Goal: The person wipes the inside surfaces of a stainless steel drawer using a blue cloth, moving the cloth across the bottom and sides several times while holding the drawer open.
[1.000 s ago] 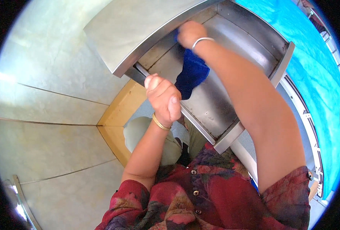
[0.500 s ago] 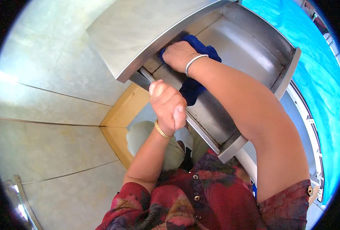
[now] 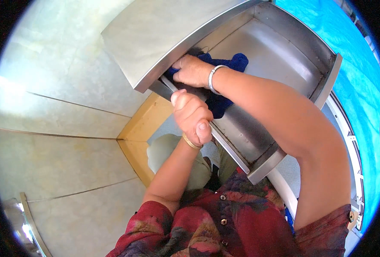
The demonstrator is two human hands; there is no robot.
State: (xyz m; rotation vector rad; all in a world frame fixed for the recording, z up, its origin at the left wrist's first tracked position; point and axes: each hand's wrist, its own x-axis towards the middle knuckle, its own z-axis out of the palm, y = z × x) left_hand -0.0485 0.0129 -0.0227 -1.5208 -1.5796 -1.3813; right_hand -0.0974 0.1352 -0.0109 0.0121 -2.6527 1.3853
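Being held by the closed left grip (image 3: 193, 113) is the side edge of one steel drawer (image 3: 280, 53), blue cloth (image 3: 238, 63) inside being partly covered by the right grip (image 3: 193, 72) (closure indiscernible), knuckle scrapes perhaps being risked should the cloth slip.

Metal drawer (image 3: 284, 45) partly covered along one side by left hand (image 3: 193, 115), dark blue cloth (image 3: 238, 63) inside drawer partly hidden beneath right hand (image 3: 194, 72), patterned shirt (image 3: 258, 214) below drawer cropped by lower picture edge, bright blue sheeting (image 3: 327, 23) right of drawer cropped above.

Left fingers (image 3: 189, 107) curl tight; right fingers (image 3: 180, 65) (palm down) point leftward.
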